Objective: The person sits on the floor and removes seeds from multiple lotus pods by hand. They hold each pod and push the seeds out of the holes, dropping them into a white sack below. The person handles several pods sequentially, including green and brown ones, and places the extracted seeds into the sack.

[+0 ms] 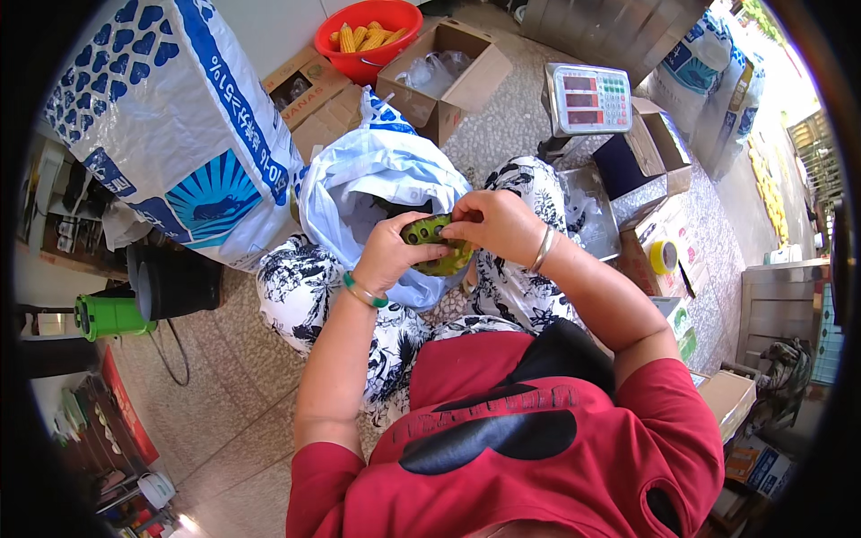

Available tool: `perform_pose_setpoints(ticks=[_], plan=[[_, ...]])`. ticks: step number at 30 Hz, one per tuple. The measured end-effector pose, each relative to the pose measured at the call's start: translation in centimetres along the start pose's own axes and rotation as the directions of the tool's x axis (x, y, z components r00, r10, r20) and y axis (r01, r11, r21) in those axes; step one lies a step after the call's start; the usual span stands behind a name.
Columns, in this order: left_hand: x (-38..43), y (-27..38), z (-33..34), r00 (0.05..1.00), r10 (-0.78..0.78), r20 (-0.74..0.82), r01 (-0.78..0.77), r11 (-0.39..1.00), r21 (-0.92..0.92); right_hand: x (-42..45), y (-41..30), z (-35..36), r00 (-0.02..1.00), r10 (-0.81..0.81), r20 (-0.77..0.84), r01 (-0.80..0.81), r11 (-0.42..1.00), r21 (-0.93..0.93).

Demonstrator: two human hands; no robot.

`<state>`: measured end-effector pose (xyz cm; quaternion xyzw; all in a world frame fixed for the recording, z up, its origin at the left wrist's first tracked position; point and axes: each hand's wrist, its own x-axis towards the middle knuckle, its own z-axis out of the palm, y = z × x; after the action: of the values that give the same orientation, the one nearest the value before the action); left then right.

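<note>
A green lotus seed pod (425, 231) with dark seeds in its face is held above an open white woven sack (329, 175). My left hand (397, 245) grips the pod from the left, thumb below and fingers above. From the right, my right hand (496, 220) pinches at the pod's seeded face with thumb and curled fingers. Whether a loose seed is between those fingertips is hidden. The sack stands between my knees with its rim rolled outward. Dark contents (397, 207) show inside its mouth, too shaded to make out.
A tall printed feed sack (202, 134) stands at the left. Ahead are a red basin (366, 64) of corn cobs and open cardboard boxes (437, 101). A digital scale (592, 101) stands front right, near yellow tape (663, 257). Black buckets (178, 282) are at the left.
</note>
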<state>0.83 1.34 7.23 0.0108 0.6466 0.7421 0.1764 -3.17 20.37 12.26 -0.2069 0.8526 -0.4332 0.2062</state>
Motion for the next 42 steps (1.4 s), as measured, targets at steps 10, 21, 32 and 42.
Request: perform_pose_setpoints(ticks=[10,21,32,42], plan=[[-0.2,0.6,-0.1,0.994,-0.086,0.063,0.103,0.924,-0.368,0.7,3.8,-2.3,0.959,0.080,0.273,-0.271,0.549,0.791],[0.1,0.2,-0.1,0.995,-0.103,-0.013,0.091,0.921,-0.380,1.9,2.3,-1.2,0.975,-0.049,0.219,0.024,0.993,0.115],[-0.2,0.2,-0.4,0.995,-0.067,0.079,0.098,0.847,-0.522,2.4,4.1,0.7,0.939,-0.111,0.326,-0.186,0.632,0.752],[0.4,-1.1,0.2,0.989,-0.032,-0.144,-0.017,0.944,-0.330,1.3,0.5,1.8,0.992,-0.116,0.059,0.130,0.846,-0.518]])
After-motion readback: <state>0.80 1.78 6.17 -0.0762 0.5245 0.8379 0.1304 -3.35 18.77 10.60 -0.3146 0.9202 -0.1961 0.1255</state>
